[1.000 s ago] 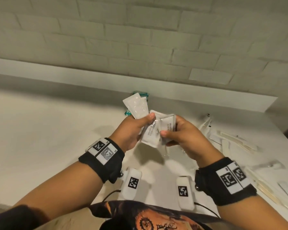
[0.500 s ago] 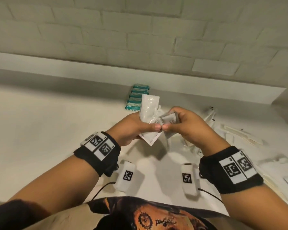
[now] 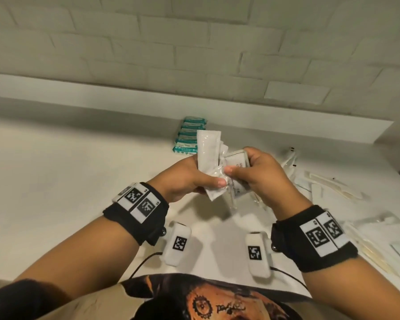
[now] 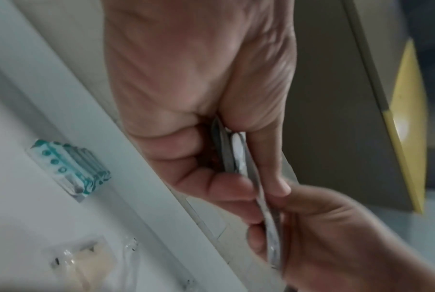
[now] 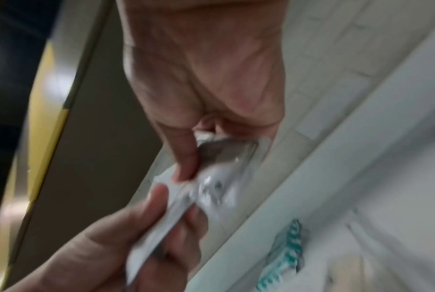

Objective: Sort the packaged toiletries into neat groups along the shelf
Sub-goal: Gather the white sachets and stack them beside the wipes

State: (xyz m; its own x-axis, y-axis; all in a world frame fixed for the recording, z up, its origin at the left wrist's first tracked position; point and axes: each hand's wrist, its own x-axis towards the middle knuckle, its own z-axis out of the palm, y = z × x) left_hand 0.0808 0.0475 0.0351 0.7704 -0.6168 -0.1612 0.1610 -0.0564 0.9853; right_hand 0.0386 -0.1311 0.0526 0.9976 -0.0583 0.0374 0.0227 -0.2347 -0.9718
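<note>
Both hands meet above the white shelf (image 3: 56, 181) and hold a bunch of small white sachets. My left hand (image 3: 194, 179) grips several of them; one tall white sachet (image 3: 208, 148) sticks up from its fingers. My right hand (image 3: 252, 174) pinches a printed white sachet (image 3: 237, 161) between thumb and fingers. In the left wrist view the sachets (image 4: 238, 156) show edge-on between thumb and fingers, with the right hand (image 4: 336, 237) touching them from below. The right wrist view shows a clear-wrapped sachet (image 5: 226, 150) under my thumb.
A neat row of teal-and-white packets (image 3: 189, 138) lies by the back ledge, also seen as teal packets (image 4: 71, 168). Loose long wrapped items (image 3: 328, 185) are scattered on the right of the shelf. A brick wall (image 3: 194, 54) rises behind.
The hands have drawn closer together and the sachets have been gathered tighter. The tall sachet now stands more upright in the left hand.
</note>
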